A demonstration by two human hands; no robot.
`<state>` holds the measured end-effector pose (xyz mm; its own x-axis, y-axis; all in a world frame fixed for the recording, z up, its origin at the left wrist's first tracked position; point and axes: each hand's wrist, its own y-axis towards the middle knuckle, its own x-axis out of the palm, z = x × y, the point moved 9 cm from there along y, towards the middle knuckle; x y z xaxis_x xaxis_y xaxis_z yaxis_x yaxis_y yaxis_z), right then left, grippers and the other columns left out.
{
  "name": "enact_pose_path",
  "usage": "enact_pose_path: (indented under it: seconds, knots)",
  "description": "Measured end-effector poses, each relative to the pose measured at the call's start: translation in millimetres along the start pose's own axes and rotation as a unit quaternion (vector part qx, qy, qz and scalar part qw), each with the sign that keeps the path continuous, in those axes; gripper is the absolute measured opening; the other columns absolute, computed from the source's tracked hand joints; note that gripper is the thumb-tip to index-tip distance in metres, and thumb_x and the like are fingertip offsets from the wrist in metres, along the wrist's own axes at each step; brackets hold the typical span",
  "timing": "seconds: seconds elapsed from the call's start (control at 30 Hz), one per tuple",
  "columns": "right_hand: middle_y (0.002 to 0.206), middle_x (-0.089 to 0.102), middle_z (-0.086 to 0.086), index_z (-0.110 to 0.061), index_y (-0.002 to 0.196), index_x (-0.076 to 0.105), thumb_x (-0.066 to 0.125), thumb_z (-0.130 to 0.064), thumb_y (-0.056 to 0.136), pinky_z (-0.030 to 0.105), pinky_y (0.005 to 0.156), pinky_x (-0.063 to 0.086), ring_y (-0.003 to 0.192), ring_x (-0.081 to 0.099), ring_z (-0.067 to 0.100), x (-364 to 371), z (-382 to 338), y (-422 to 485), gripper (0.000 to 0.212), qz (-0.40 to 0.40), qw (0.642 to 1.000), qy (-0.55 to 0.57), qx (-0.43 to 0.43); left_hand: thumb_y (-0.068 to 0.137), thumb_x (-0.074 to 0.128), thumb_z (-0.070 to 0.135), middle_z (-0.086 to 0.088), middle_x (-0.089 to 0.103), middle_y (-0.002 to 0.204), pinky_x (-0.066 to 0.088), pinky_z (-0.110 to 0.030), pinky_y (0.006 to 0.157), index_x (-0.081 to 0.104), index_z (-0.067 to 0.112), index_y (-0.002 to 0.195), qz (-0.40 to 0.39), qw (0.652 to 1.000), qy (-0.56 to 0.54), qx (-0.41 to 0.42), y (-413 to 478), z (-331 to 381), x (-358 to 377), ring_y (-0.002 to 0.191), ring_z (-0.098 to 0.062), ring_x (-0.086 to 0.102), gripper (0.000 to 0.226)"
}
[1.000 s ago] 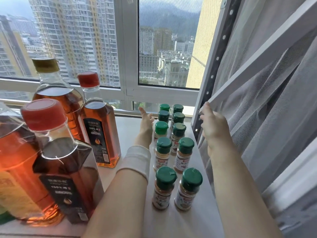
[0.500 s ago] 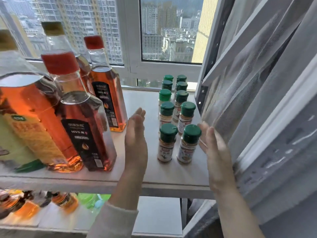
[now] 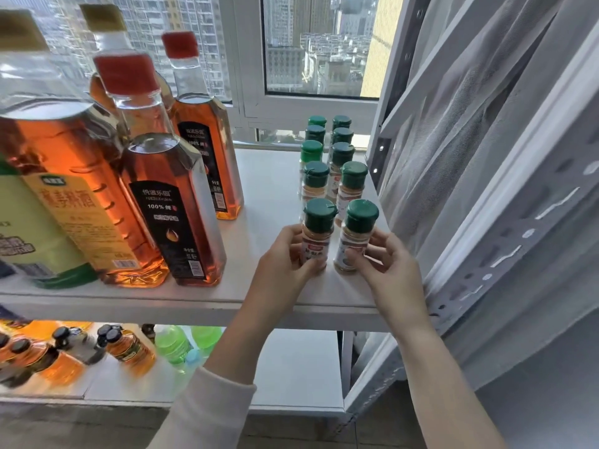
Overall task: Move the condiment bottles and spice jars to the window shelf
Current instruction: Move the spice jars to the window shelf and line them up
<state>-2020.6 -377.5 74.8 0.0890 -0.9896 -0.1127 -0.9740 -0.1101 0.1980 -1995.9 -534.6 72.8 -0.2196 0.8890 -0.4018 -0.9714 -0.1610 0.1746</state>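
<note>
The jars (image 3: 327, 163) stand in two tight files along the right edge of the shelf (image 3: 269, 189), running from its front edge back toward the window. This packing seems meant to leave the middle bare and keep them apart from the tall bottles (image 3: 175, 209) massed on the left side. The left hand (image 3: 282, 264) wraps its fingers and thumb round the left jar (image 3: 316, 241), and the right hand (image 3: 389, 270) grips the right jar (image 3: 353, 241) the same way. Both jars are upright, just beside each other, near the front right corner. Each is held low on the body with the green cap free, a grip that suits nudging the pair square with the files behind, or setting them down. Which of the two it is cannot be told, since the fingers hide much of the bases and it is unclear whether they rest fully on the shelf. The fingers also cover parts of both labels. The jars further back hide one another, so only their caps are plain. The nearest bottles are blurred and cut off by the left edge of the view. To the right, a curtain (image 3: 470, 140) veils the frame beyond the post (image 3: 385, 124). On the lower shelf (image 3: 298, 367), more bottles show only as smeared shapes.
</note>
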Motion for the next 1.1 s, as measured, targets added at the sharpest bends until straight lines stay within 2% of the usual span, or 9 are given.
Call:
enact_pose_path:
  seconds: [0.27, 0.4, 0.47, 0.53, 0.6, 0.7, 0.8, 1.0, 1.1]
  knots:
    - [0.106, 0.066, -0.009, -0.029, 0.108, 0.055, 0.072, -0.018, 0.075, 0.016, 0.081, 0.052, 0.099, 0.063, 0.007, 0, 0, -9, 0.039, 0.002, 1.0, -0.014, 0.007, 0.079, 0.07, 0.019, 0.005, 0.063, 0.11, 0.049, -0.024, 0.09, 0.047, 0.025, 0.112, -0.011, 1.0, -0.009, 0.006, -6, 1, 2, 0.101, -0.01, 0.06, 0.041]
    - [0.12, 0.059, -0.014, -0.04, 0.107, 0.049, 0.067, -0.048, 0.065, 0.018, 0.093, 0.047, 0.113, 0.055, 0.0, -6, -14, -19, 0.046, 0.025, 1.0, -0.006, 0.006, 0.072, 0.06, 0.052, 0.012, 0.053, 0.126, 0.041, -0.025, 0.102, 0.04, 0.03, 0.127, 0.017, 0.997, -0.068, 0.026, -12, 8, -8, 0.118, -0.006, 0.052, 0.062]
    - [0.123, 0.056, -0.016, -0.039, 0.112, 0.049, 0.057, -0.057, 0.068, 0.006, 0.09, 0.042, 0.114, 0.052, -0.006, -15, -38, -14, 0.048, 0.058, 0.998, 0.002, -0.019, 0.077, 0.049, 0.064, 0.014, 0.052, 0.127, 0.04, -0.018, 0.1, 0.039, 0.039, 0.123, 0.07, 0.989, -0.111, 0.061, -7, 25, -28, 0.118, 0.0, 0.05, 0.053]
    - [0.122, 0.056, -0.013, -0.026, 0.12, 0.051, 0.053, -0.052, 0.076, -0.001, 0.084, 0.039, 0.11, 0.051, -0.009, -23, -66, 1, 0.051, 0.089, 0.994, -0.008, -0.058, 0.086, 0.046, 0.055, 0.013, 0.055, 0.122, 0.043, -0.015, 0.096, 0.042, 0.037, 0.12, 0.104, 0.981, -0.145, 0.077, 8, 38, -44, 0.114, 0.0, 0.053, 0.039]
    - [0.122, 0.057, -0.008, -0.018, 0.122, 0.053, 0.056, -0.042, 0.085, -0.003, 0.079, 0.039, 0.108, 0.054, -0.001, -24, -88, 26, 0.045, 0.106, 0.988, -0.072, -0.085, 0.09, 0.049, 0.04, 0.011, 0.057, 0.118, 0.043, -0.008, 0.088, 0.046, 0.027, 0.122, 0.112, 0.981, -0.139, 0.072, 31, 48, -51, 0.108, 0.001, 0.055, 0.035]
    - [0.12, 0.061, -0.001, -0.018, 0.121, 0.058, 0.06, -0.031, 0.088, 0.01, 0.082, 0.042, 0.109, 0.056, 0.011, -14, -99, 68, 0.036, 0.099, 0.979, -0.167, -0.069, 0.092, 0.051, 0.031, 0.007, 0.055, 0.12, 0.042, -0.002, 0.077, 0.048, 0.02, 0.125, 0.083, 0.991, -0.083, 0.058, 61, 56, -46, 0.103, -0.002, 0.052, 0.035]
    - [0.124, 0.061, 0.004, -0.015, 0.122, 0.059, 0.063, -0.027, 0.086, 0.022, 0.09, 0.039, 0.114, 0.055, 0.017, -2, -86, 94, 0.038, 0.053, 0.974, -0.221, -0.019, 0.091, 0.052, 0.031, 0.0, 0.055, 0.129, 0.041, -0.017, 0.085, 0.048, 0.019, 0.126, 0.054, 0.997, -0.042, 0.033, 79, 50, -35, 0.107, -0.006, 0.05, 0.037]
    - [0.123, 0.062, 0.005, -0.013, 0.117, 0.063, 0.072, -0.018, 0.078, 0.031, 0.1, 0.043, 0.111, 0.056, 0.019, 1, -64, 108, 0.041, 0.028, 0.977, -0.21, 0.035, 0.091, 0.053, 0.03, -0.004, 0.055, 0.13, 0.04, -0.023, 0.084, 0.048, 0.019, 0.127, 0.032, 0.999, -0.026, 0.005, 91, 39, -23, 0.103, -0.007, 0.048, 0.039]
    - [0.117, 0.065, 0.007, -0.014, 0.113, 0.066, 0.074, -0.014, 0.075, 0.038, 0.096, 0.049, 0.105, 0.06, 0.02, 1, -55, 111, 0.038, 0.022, 0.98, -0.189, 0.049, 0.09, 0.054, 0.029, -0.007, 0.058, 0.125, 0.042, -0.024, 0.081, 0.05, 0.019, 0.125, 0.029, 0.999, -0.037, 0.0, 93, 37, -23, 0.1, -0.01, 0.052, 0.036]
